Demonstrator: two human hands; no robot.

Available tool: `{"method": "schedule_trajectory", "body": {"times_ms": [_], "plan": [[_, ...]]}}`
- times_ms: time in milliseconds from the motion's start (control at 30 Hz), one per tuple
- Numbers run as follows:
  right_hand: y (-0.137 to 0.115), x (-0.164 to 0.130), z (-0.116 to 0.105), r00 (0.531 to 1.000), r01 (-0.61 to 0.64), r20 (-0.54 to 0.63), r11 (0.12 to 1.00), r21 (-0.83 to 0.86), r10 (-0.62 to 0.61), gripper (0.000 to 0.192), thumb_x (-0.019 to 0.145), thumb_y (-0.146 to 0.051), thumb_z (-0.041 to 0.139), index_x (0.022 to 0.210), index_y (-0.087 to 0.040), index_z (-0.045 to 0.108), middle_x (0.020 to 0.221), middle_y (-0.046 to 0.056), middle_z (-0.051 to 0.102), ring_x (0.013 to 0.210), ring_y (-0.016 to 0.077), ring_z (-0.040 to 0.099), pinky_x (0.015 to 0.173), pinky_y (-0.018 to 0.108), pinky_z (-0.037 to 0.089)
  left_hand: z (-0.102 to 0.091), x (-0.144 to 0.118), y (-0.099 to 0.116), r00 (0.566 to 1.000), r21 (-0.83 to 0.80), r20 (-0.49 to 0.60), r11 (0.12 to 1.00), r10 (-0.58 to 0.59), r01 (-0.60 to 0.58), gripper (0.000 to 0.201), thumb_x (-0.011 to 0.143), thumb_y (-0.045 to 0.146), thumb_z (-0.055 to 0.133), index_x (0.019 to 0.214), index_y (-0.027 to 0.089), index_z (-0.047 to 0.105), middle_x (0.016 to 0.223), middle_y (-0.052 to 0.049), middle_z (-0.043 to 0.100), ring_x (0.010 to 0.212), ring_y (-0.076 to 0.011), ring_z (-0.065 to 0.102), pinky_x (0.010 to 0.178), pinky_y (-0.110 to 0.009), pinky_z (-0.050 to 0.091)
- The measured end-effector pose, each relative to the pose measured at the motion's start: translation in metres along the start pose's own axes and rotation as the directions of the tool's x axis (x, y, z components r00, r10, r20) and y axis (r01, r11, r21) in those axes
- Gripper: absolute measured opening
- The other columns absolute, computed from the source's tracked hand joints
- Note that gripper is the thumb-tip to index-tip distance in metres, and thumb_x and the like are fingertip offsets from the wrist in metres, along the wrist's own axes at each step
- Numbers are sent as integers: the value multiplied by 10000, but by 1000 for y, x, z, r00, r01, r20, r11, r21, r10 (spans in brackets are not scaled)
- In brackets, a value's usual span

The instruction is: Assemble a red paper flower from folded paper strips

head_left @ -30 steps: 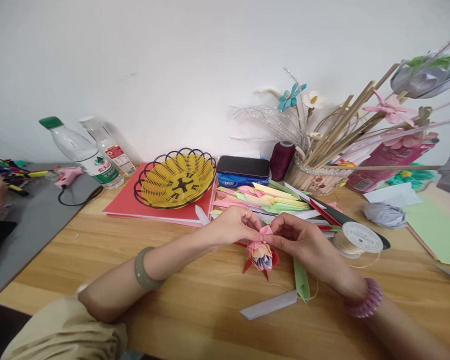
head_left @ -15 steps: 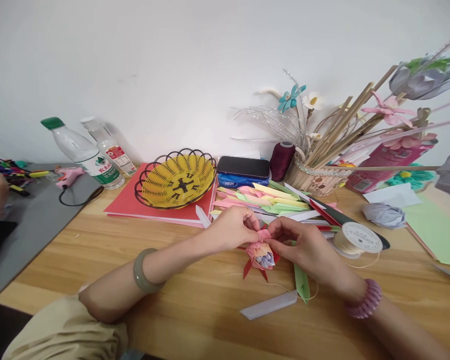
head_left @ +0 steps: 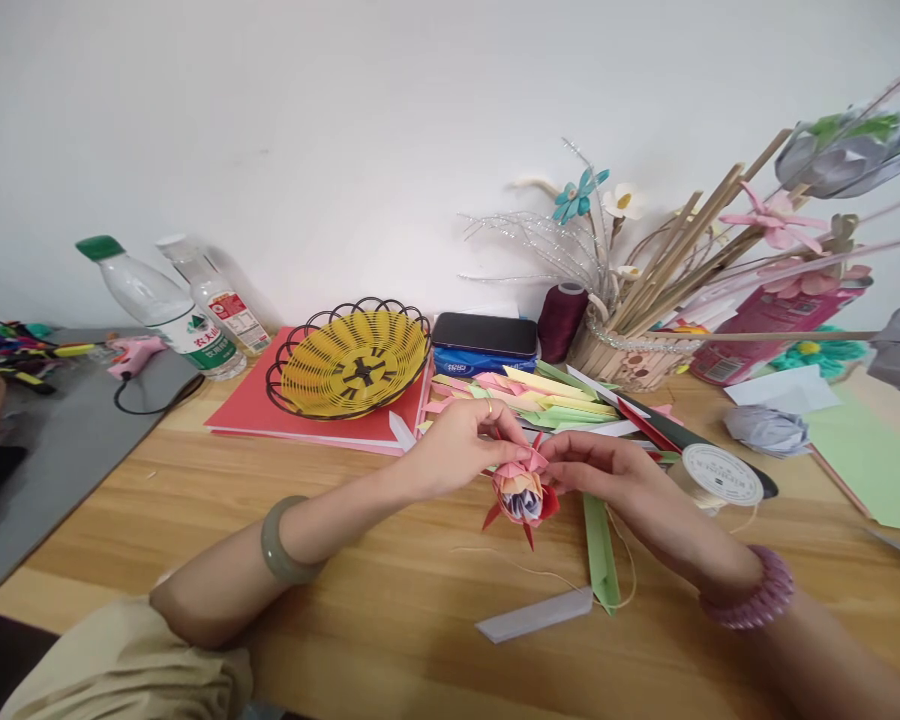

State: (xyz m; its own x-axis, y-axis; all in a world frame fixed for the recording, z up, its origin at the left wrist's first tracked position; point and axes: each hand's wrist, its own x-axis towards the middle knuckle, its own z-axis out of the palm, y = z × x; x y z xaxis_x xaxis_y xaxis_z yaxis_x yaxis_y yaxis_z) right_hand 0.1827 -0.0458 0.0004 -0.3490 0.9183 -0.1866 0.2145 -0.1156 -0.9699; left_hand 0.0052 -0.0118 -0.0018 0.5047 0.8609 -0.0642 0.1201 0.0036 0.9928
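Both hands, left point(head_left: 461, 447) and right point(head_left: 600, 468), had their grip pinched shut on the paper flower point(head_left: 522, 492) just above the desk point(head_left: 390, 600), where too hard a tug could likely tear or unfold a pink petal.

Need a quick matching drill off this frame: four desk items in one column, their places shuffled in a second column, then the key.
Things
1. paper flower
2. yellow wire basket
3. thread spool
4. pink glue gun

Places
A. on the grey mat at far left
B. on the red folder
C. pinched between left hand and right hand
D. flat on the wood, just beyond the right forearm

Pairs: 1-C, 2-B, 3-D, 4-A
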Motion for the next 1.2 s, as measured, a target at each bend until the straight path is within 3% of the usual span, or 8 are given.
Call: {"method": "schedule_trajectory", "body": {"times_ms": [233, 500, 800, 1033, 1200], "plan": [[4, 2, -1, 999, -1, 53, 999, 47, -1, 203, 694, -366, 657, 751, -175, 622, 770, 11, 645, 727, 147, 590, 700, 276, 455, -1, -1, 0, 998, -12, 30, 999, 53, -53, 100, 662, 171, 642, 661, 125, 553, 653, 9, 569, 605, -79, 522, 580, -216, 422], [7, 0, -1, 994, 104, 47, 985, -134, -99, 241, 747, -408, 600, 804, -178, 642, 796, 26, 656, 734, 154, 580, 680, 267, 454, 2, -4, 0, 997, 55, -8, 995, 79, -78, 54, 678, 133, 611, 653, 130, 564, 666, 9, 584, 627, -83, 541, 622, -224, 445], [4, -3, 0, 968, 248, 46, 904, -348, -248, 211, 804, -374, 535, 758, -190, 627, 729, 7, 645, 686, 141, 565, 653, 252, 439, 4, -6, 3, 995, 111, -34, 990, 93, -89, 43, 676, 114, 602, 649, 134, 575, 671, 9, 596, 627, -87, 555, 602, -213, 448], [1, -6, 0, 974, 224, 82, 880, -419, -209, 234, 820, -381, 506, 760, -193, 632, 723, 4, 652, 663, 135, 560, 612, 240, 429, 7, -10, 2, 995, 134, -23, 986, 100, -96, 45, 697, 162, 586, 660, 139, 575, 707, 0, 596, 651, -99, 566, 612, -228, 464], [1, -6, 1, 966, 251, 59, 849, -465, -254, 263, 835, -381, 484, 742, -192, 641, 701, 1, 647, 647, 129, 551, 598, 237, 420, 5, -9, 4, 996, 149, 3, 984, 93, -92, 71, 695, 208, 592, 674, 144, 567, 706, 3, 593, 657, -97, 563, 618, -220, 460]]}}
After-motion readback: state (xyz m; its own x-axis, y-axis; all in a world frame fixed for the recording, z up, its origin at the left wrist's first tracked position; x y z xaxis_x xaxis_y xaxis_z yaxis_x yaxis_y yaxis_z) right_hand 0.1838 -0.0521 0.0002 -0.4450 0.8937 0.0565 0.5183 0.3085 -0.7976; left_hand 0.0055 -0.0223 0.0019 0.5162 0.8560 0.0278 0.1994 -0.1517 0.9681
